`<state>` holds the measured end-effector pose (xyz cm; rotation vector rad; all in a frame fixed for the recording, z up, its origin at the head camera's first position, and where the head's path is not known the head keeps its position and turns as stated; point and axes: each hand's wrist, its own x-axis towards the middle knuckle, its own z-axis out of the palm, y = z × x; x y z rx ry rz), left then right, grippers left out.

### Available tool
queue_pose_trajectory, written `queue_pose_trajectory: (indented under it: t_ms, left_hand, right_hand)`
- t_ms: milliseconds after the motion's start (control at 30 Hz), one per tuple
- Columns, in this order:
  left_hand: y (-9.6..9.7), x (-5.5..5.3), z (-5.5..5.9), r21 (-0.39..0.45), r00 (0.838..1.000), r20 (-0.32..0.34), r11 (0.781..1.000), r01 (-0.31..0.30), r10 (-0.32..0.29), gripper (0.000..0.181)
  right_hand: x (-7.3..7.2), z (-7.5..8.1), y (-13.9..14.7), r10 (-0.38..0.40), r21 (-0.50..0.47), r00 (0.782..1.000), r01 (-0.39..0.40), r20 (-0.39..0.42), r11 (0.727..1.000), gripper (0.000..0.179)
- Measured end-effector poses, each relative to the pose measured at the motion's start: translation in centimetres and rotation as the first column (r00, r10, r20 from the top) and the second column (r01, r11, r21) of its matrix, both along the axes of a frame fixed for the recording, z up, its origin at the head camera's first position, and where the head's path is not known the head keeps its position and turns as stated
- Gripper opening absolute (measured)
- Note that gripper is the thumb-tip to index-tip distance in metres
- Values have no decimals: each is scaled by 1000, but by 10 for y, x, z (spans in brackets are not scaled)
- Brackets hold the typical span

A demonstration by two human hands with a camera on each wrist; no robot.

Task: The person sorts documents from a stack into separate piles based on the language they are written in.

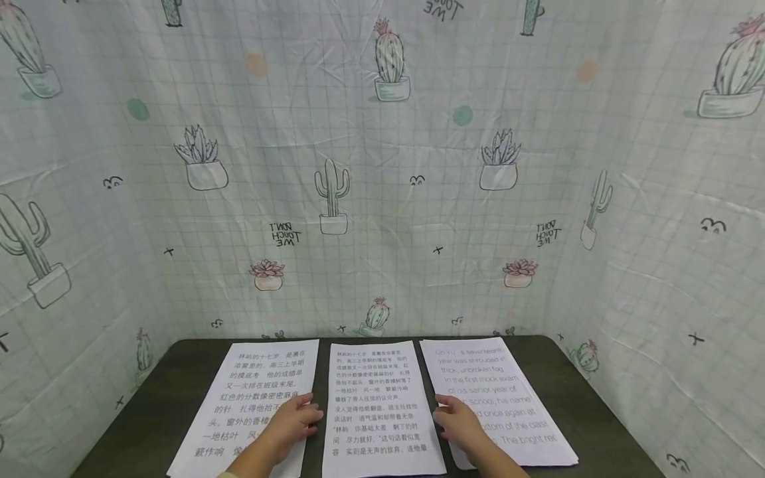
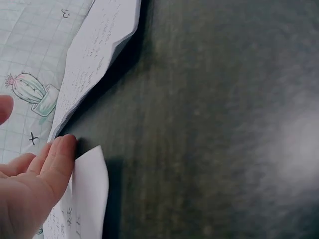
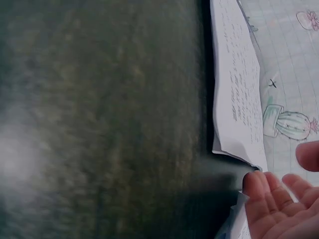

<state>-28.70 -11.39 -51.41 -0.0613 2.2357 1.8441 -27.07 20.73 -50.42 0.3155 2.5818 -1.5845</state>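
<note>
Three stacks of printed paper lie side by side on a dark table. My left hand (image 1: 293, 425) is over the right edge of the left stack (image 1: 263, 372), its fingertips pointing at the gap beside the middle stack (image 1: 376, 405). In the left wrist view the fingers (image 2: 59, 162) are extended and the thumb stands apart. My right hand (image 1: 459, 421) lies over the left edge of the right stack (image 1: 514, 411), which bears large English print. Its fingertips are close to the middle stack's right edge. Relaxed fingers (image 3: 264, 196) show in the right wrist view, holding nothing.
The dark table (image 1: 137, 398) shows on both outer sides of the paper. A pale cloth (image 1: 370, 133) printed with cacti hangs behind the table and along both sides. Chinese text covers the left and middle stacks.
</note>
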Motion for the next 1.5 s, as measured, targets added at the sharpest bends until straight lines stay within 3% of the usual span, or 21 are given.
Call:
queue_pose_trajectory:
  t_ms: [200,467,667,967,1500]
  left_hand:
    - [0,6,-3,37,999,23,999,34,-35,69]
    - [3,8,-11,40,996,34,996,78,-80,63]
    - [9,8,-14,24,998,16,998,56,-57,55]
    - [18,11,-12,-106,1000,-16,994,-12,11,38]
    - [21,10,-13,-139,993,-36,984,-113,109,32]
  right_hand:
    - [5,-2,0,7,56,998,-11,64,998,50]
    - [11,-6,-3,36,55,997,-39,62,998,46]
    - [12,-9,-4,32,53,998,-35,59,998,44]
    - [13,-14,-8,30,86,999,-32,15,996,47]
    - [14,-13,-14,1,121,998,7,-65,993,47]
